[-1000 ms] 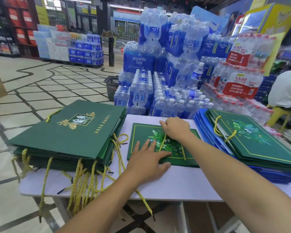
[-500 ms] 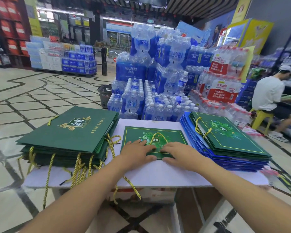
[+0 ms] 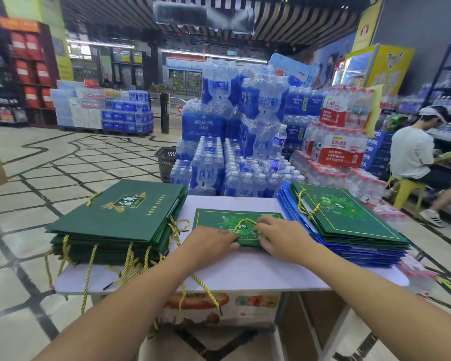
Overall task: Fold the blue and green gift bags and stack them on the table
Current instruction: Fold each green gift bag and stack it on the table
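Here, a white desk (image 3: pixel 245 272) stands on a tiled shop floor (image 3: pixel 63 162), with packs of bottled water (image 3: pixel 205 123) behind it. On the left lies a pile of dark green bags (image 3: pixel 120 212). The left hand (image 3: pixel 211 242) presses flat on the centre green gift bag (image 3: pixel 219 217). The right hand (image 3: pixel 281 237) bends at its gold cord (image 3: pixel 241 222), its grip unclear. On the right are blue gift bags (image 3: pixel 370 254).

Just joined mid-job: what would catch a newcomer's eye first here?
The left hand and right hand rest on a green gift bag at the middle of the table. A stack of green bags lies to its left, a blue-and-green stack to its right. Behind rises a wall of bottled water packs.
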